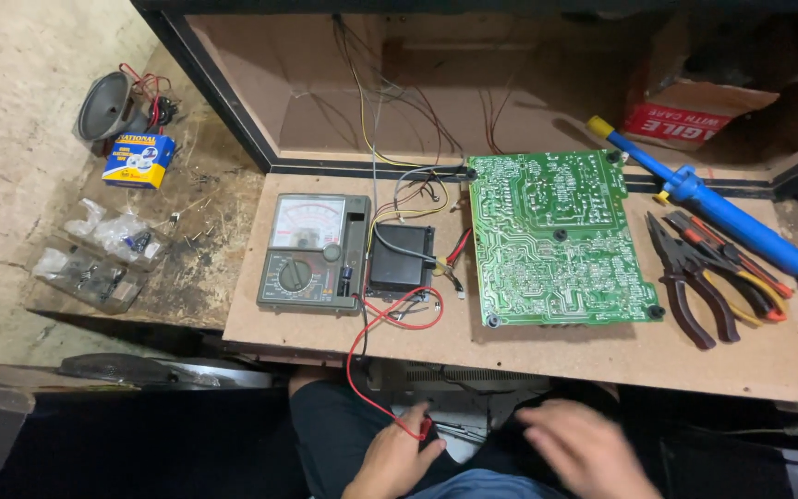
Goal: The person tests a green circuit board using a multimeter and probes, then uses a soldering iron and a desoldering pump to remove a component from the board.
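Left hand: my left hand [397,459] sits low in the frame over my lap, fingers [417,442] pinched together on the red probe tip [424,427]
Right hand: my right hand [586,450] is blurred beside it, just right of the left; fingers look loosely spread and empty, though I cannot tell for sure through the smear
Probe position: below the near edge of the tabletop [547,356], off the board, in front of my knees
Probe axis: the tip points up and slightly right, toward the tabletop edge
Red lead: the red wire [355,360] runs from the probe up over the edge in a loop to the analog multimeter [311,254]
Direction to the board: the green circuit board [556,240] lies up and to the right of the probe, solder side up, well apart from both hands
Nearer hand: the right hand is nearer the circuit board; the left is nearer the meter
Between meter and board: a small black module [402,259] with yellow, red and black wires
Right flank: pliers [695,277] and a blue desoldering pump [713,208] lie just beyond the board
Left flank: parts bags [103,254] and a small speaker [113,106], well apart
Open room: a bare strip of tabletop along the near edge under the board
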